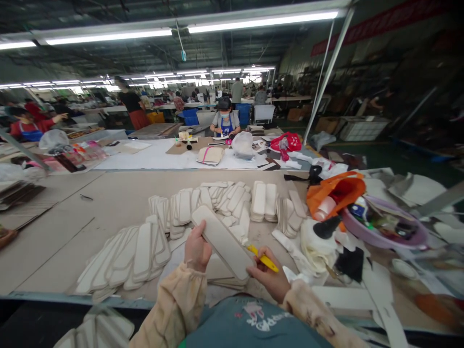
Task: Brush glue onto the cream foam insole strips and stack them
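Below the frame's middle, your left hand (196,247) holds a pale piece (223,244), your right hand (272,276) a yellow tool (267,262); a tool slip could scratch the piece.

Head-worn camera is looking forward and down from above the wearer's chest (217,325); the counter (112,205) is lying close below, ceiling lights (108,37) running across the top.

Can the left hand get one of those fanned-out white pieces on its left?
Probably yes: the fanned-out white pieces lie close beside the left hand, and nothing tall seems to stand between. But that hand is holding a long pale panel, so it would likely need to let go first.
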### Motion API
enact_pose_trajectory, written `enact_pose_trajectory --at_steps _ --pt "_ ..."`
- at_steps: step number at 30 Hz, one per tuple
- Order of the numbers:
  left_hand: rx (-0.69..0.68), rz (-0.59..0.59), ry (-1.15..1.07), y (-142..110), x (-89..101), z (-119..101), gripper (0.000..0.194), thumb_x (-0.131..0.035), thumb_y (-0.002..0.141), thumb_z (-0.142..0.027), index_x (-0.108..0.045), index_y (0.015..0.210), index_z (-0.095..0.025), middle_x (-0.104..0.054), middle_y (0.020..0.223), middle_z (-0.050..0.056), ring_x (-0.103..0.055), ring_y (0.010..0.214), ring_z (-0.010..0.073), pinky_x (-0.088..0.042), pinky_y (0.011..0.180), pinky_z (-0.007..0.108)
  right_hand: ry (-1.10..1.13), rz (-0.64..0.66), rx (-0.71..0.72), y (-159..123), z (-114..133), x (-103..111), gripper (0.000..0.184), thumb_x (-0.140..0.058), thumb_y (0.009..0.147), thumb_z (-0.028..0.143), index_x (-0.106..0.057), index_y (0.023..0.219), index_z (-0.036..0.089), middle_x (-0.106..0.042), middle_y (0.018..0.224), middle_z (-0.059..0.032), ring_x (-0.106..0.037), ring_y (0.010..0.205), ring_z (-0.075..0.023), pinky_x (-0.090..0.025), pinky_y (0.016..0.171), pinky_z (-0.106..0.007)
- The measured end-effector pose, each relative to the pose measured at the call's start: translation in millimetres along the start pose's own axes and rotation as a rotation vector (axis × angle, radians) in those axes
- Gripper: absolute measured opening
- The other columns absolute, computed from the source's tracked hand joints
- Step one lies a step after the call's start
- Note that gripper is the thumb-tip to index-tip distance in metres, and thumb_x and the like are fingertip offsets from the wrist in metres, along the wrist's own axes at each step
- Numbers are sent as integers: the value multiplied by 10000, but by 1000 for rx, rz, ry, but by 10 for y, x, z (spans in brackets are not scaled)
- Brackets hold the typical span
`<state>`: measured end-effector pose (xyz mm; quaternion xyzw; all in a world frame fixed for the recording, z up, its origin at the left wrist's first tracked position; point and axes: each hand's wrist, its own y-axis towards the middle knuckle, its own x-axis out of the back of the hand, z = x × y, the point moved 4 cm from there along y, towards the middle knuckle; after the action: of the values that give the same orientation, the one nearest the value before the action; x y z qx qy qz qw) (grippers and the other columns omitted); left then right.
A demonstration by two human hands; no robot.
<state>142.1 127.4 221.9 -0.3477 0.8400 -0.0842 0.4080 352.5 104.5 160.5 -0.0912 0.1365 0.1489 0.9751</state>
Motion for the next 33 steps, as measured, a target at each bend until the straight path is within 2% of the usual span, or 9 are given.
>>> enact_pose_trajectory --at_steps 7,13,17,22,27,33 --pt "-29 21 12 -33 20 6 109 -540 832 -105 -648 839 -116 -714 761 47 -669 702 121 -545 717 231 10 18 -4 -10 17 9 387 -759 637 243 -408 800 235 -481 674 88 -452 548 -73 -369 513 -184" --pt "-84 84 29 -128 -16 -11 49 -632 756 -152 -661 794 -139 -725 771 34 -673 692 124 -534 682 210 -69 -10 56 1 -54 63 395 -763 643 335 -413 796 234 -467 642 86 -440 544 -87 -367 515 -198" --pt "-86 97 28 -172 -6 3 109 -679 709 -171 -663 815 -152 -723 770 40 -680 717 145 -537 716 238 -197 -30 101 -9 -85 70 351 -713 688 410 -419 758 232 -416 571 86 -408 511 -97 -323 480 -199" --pt "-114 123 -4 -190 45 -23 195 -728 667 -198 -656 844 -160 -722 803 38 -681 743 159 -535 749 271 -216 -67 110 -32 -100 75 358 -708 677 430 -413 751 240 -392 568 81 -384 508 -106 -321 480 -208" --pt "-149 66 37 -128 137 -129 310 -785 609 -249 -640 857 -133 -709 731 27 -670 692 160 -524 717 278 -266 -85 116 -50 -105 100 373 -713 652 441 -411 743 243 -390 575 74 -382 516 -116 -325 486 -219" --pt "-192 -34 23 -21 296 -238 351 -797 581 -245 -613 862 -143 -691 724 8 -640 636 127 -514 686 261 -365 -69 120 -45 -149 123 401 -712 619 495 -410 719 250 -386 547 83 -378 486 -114 -328 473 -223"
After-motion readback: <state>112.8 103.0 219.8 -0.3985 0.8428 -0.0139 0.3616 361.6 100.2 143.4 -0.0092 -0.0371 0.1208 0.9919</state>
